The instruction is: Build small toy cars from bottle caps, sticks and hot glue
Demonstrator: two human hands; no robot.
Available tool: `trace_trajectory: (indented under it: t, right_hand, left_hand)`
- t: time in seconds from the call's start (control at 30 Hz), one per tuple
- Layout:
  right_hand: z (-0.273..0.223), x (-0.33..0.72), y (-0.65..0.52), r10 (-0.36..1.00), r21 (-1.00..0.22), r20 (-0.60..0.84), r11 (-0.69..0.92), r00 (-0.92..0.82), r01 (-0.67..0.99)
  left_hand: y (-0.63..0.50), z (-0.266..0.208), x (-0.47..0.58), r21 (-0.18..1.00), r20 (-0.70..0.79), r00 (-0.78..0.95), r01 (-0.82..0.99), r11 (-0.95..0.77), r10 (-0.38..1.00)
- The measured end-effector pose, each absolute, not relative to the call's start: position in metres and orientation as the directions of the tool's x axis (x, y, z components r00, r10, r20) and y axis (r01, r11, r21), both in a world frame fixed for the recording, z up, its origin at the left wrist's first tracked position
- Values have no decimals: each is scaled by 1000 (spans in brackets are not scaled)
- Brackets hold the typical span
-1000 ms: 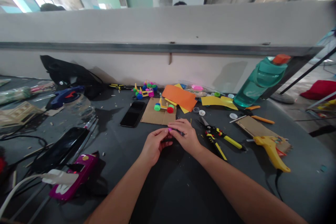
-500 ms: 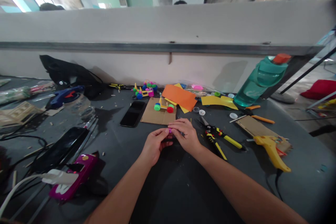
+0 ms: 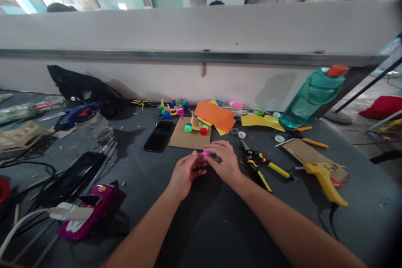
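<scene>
- Head view, looking down on a dark grey table (image 3: 194, 226): both hands meet near its middle, just in front of a cardboard sheet (image 3: 185, 139).
- Right hand (image 3: 225, 163) curls over a small piece with a pink cap (image 3: 205, 153), fingertips pinched on it — the cap end points left, toward the other hand.
- What shows of the piece runs left to right, so its long axis seems to lie across the view; most of it is hidden under the right fingers, and its far end cannot be made out.
- Left hand (image 3: 185, 173) is half-curled with the thumb out, fingertips just beside the pink cap; whether they touch or grip it cannot be told.
- Yellow-handled snips (image 3: 260, 165) lie just right of the right wrist, a yellow glue gun (image 3: 325, 176) farther right.
- Black phone (image 3: 159, 135) lies left of the cardboard sheet; a small wheeled toy (image 3: 196, 127) stands on it.
- Teal bottle (image 3: 309, 98) stands at the back right — its base is partly hidden by yellow paper (image 3: 262, 121).
</scene>
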State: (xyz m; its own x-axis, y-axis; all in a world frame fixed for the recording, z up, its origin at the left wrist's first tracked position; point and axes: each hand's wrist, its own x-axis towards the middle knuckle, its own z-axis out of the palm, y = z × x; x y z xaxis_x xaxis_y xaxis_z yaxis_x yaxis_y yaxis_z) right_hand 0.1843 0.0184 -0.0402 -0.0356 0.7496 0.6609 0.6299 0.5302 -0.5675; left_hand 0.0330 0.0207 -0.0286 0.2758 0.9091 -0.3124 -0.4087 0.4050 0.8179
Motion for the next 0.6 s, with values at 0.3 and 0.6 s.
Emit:
trace_trajectory:
  t: [0.3, 0.6]
  right_hand:
    - [-34, 183, 16, 748, -598, 662, 556, -36, 578]
    - [-37, 182, 17, 743, -598, 668, 573, -48, 560]
  left_hand:
    - [19, -24, 34, 784, -334, 316, -430, 448, 888]
    - [18, -26, 33, 777, -320, 359, -430, 460, 877]
